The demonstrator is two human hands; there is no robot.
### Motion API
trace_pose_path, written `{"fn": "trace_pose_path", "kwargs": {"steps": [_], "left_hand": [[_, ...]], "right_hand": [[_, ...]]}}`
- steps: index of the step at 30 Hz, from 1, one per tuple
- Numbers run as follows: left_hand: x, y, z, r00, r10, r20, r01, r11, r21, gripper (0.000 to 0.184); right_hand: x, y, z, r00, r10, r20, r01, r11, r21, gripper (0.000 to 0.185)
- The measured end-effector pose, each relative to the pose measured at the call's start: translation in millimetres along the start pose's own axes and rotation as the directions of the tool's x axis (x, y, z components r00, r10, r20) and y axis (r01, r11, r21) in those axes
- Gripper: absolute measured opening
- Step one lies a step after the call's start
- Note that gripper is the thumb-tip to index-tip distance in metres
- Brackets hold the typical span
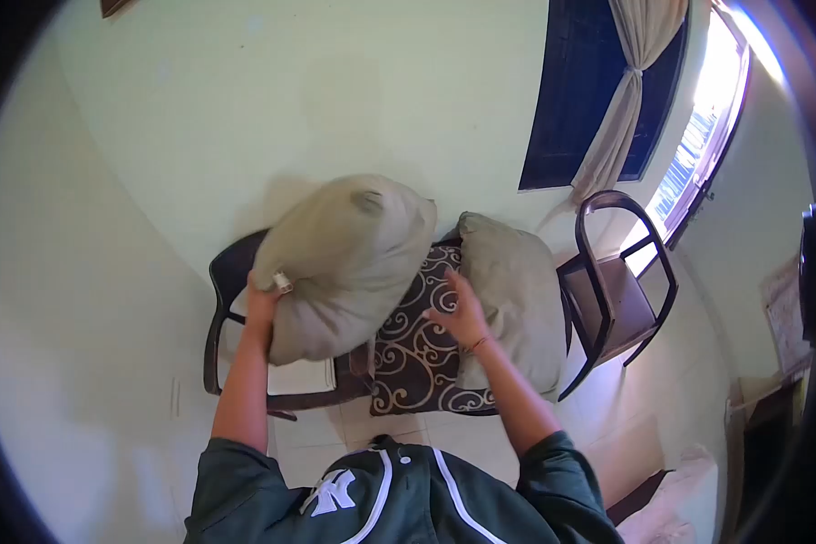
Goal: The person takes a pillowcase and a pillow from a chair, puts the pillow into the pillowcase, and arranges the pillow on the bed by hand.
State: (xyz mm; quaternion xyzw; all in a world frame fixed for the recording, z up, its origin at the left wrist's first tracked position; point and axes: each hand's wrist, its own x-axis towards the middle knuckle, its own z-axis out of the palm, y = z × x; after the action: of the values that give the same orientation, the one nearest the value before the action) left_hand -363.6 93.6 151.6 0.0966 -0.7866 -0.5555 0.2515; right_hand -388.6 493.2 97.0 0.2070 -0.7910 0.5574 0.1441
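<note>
My left hand [261,306] grips the left edge of a big grey-green pillow [344,263], close to its small white tag [283,283]. This pillow is tilted and raised over the left part of a dark-framed seat [308,400]. With thumb and fingers apart, my right hand [462,315] is over a dark brown cushion [417,358] with a pale swirl pattern, holding nothing. Just right of that hand, a second grey-green pillow [521,299] leans at the seat's right end, partly over the patterned cushion.
Behind the seat rises a pale wall [290,100]. A dark wooden armchair [616,290] stands to the right, below a window with a tied curtain [630,100]. At the lower right lies a pale cloth [684,499]. Light tiles [317,433] cover the floor.
</note>
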Motion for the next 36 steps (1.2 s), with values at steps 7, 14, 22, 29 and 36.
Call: {"fn": "trace_pose_path", "kwargs": {"steps": [7,14,22,29,36], "left_hand": [[32.1,34.0,-70.2,0.899,0.089,0.430,0.318,0.542,-0.778,0.063],[67.7,27.1,-20.0,0.754,0.131,0.644,0.603,0.253,-0.757,0.058],[40.7,-115.0,125.0,0.014,-0.066,0.998,0.788,0.615,0.030,0.100],[-213.9,-83.7,211.3,-0.651,-0.123,0.749,0.106,0.962,0.250,0.062],[-433.6,-25.1,198.5,-0.931,0.321,0.176,0.162,0.793,-0.587,0.045]], "right_hand": [[118.8,-103.3,-24.8,0.895,-0.062,0.442,0.223,0.919,-0.324,0.111],[44.8,-155.6,25.7,0.854,0.416,0.312,-0.451,0.892,0.044,0.066],[-106.3,-259.3,-62.3,0.629,0.693,-0.352,-0.636,0.719,0.281,0.024],[-242.5,-350.0,-39.0,0.372,0.641,-0.672,-0.603,0.717,0.350,0.026],[-458.1,-466.0,-40.5,-0.203,0.619,-0.759,-0.756,0.393,0.523,0.039]]}}
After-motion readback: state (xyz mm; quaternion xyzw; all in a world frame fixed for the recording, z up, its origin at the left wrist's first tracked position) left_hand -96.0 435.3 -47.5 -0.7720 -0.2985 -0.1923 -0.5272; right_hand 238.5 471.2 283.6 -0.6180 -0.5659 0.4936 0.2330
